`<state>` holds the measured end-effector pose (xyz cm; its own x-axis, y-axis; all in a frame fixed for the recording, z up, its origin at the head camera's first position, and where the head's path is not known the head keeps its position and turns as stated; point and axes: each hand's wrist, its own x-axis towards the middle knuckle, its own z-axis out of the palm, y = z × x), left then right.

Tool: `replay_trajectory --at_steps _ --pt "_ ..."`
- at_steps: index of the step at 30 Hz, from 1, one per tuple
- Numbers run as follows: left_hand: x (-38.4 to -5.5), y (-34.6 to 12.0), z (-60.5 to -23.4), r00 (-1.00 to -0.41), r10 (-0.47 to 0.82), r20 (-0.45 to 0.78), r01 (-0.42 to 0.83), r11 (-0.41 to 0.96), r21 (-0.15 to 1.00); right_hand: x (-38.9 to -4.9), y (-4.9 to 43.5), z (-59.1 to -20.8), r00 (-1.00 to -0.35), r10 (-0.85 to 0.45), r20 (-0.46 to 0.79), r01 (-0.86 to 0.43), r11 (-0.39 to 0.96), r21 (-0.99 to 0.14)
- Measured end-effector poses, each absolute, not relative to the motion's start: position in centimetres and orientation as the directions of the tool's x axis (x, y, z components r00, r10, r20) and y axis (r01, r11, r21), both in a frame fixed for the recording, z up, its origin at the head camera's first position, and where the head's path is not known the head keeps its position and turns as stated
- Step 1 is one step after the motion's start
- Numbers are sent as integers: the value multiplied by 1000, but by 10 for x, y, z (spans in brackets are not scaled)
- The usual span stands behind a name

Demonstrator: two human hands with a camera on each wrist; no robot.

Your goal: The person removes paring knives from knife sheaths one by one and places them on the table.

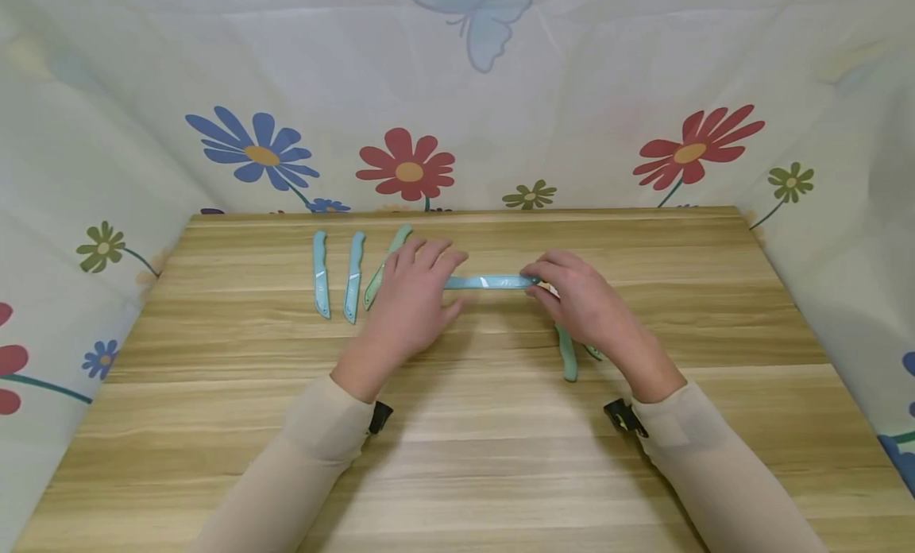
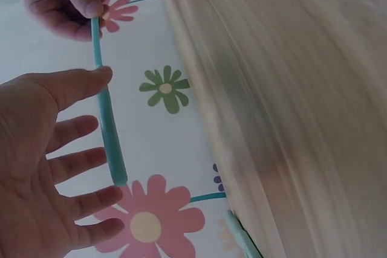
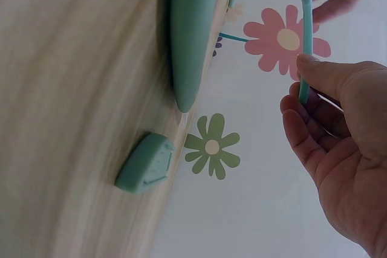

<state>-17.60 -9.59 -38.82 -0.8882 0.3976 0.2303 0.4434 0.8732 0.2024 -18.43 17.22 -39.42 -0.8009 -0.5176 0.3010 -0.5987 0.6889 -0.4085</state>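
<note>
A light blue sheathed knife (image 1: 493, 282) is held sideways between the two hands over the middle of the table. My right hand (image 1: 586, 299) pinches its right end between thumb and fingers, which the right wrist view also shows on the knife (image 3: 308, 31). At the other end is my left hand (image 1: 411, 299), its fingers spread and fairly straight. The left wrist view has the left thumb overlapping the knife (image 2: 109, 128), with the fingertips right along its edge.
On the left lie two blue knives (image 1: 322, 279) (image 1: 353, 279) and a green knife (image 1: 373, 289), partly behind the left hand. Below the right hand are a green handle (image 1: 567, 354) and another green piece (image 1: 594, 352), partly covered. A flowered cloth (image 1: 586, 100) hangs behind the wooden table (image 1: 486, 458).
</note>
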Motion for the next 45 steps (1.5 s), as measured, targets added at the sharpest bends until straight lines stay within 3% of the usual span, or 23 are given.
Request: replay_trajectory --at_steps 8,45 --pt "-172 -83 -388 -862 433 264 475 872 120 -183 171 -394 -808 -514 289 -589 691 -419" --pt "-172 -83 -398 -827 460 324 499 866 44 -184 169 -396 -799 -532 279 -601 709 -369"
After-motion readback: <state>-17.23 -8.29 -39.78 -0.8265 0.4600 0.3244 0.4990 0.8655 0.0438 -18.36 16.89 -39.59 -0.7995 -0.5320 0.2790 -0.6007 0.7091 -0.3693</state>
